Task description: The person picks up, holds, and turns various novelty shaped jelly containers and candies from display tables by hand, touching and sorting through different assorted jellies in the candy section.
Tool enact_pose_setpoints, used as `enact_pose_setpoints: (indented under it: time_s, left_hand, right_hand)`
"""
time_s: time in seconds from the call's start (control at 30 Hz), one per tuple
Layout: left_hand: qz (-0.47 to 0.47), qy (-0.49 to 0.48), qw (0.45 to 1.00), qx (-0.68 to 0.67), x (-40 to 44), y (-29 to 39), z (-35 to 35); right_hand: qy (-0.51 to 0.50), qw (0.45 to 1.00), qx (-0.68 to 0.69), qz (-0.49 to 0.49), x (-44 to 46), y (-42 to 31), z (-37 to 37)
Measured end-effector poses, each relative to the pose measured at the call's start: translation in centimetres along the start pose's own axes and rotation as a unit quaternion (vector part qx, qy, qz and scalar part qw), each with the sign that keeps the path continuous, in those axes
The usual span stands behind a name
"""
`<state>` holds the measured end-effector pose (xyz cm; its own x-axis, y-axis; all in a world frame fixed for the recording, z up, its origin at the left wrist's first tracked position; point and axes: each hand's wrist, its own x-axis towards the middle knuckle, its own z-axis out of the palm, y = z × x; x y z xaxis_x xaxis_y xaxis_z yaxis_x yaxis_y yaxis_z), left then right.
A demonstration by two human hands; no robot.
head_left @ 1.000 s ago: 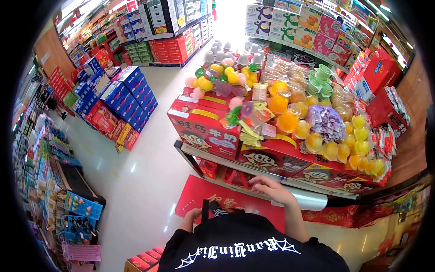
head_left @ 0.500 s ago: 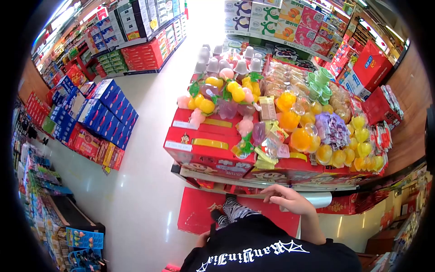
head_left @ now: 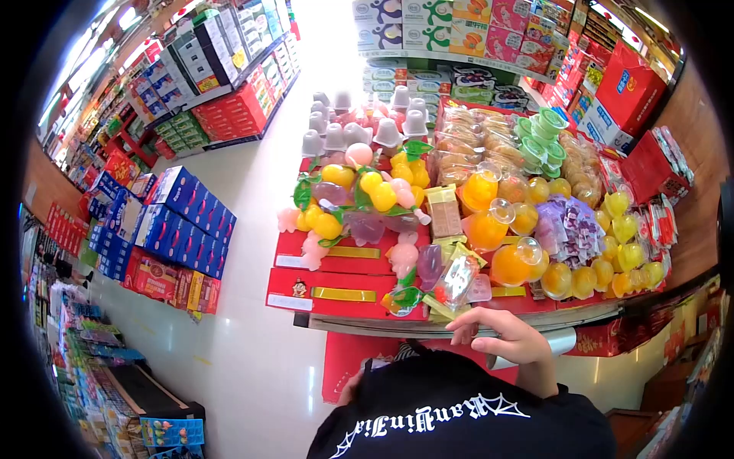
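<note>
My right hand [head_left: 511, 335] hovers at the display's front edge, its fingers loosely bent and apart, with nothing seen in them. Just beyond its fingertips lie clear and yellow-green snack packets [head_left: 460, 281]. Beneath the wrist a pale, shiny roll [head_left: 562, 342] sticks out from the edge. Orange round jelly cups [head_left: 511, 264] and a pile of purple-wrapped sweets [head_left: 567, 229] sit farther in. Low by my black shirt, only a sliver of my left hand [head_left: 350, 389] shows; its fingers are hidden.
Fruit-shaped plastic containers [head_left: 375, 187] rest on red boxes [head_left: 336, 281] to the left. Bagged pastries [head_left: 459, 145] and stacked green cups [head_left: 541, 141] stand behind. Blue cartons [head_left: 187, 218] are piled across the aisle. A red mat [head_left: 336, 367] lies at the display's foot.
My body and view have come closer to the display. My right hand has moved from below the front edge up to the snack packets.
</note>
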<state>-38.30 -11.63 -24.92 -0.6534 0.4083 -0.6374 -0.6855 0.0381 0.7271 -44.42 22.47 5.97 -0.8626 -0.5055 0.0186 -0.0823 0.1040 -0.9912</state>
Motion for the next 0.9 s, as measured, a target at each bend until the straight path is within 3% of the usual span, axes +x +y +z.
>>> enact_pose_setpoints:
  time_s: [0.33,0.9]
  left_hand:
    - [-0.014,-0.022,0.998,0.057,4.1,4.8,-3.1]
    - [-0.064,-0.083,0.983,0.149,5.4,10.0,-19.8]
  right_hand:
    - [0.09,0.996,-0.001,-0.009,1.3,0.2,-0.5]
    - [0.238,0.971,0.023,-0.026,10.9,-2.9,9.1]
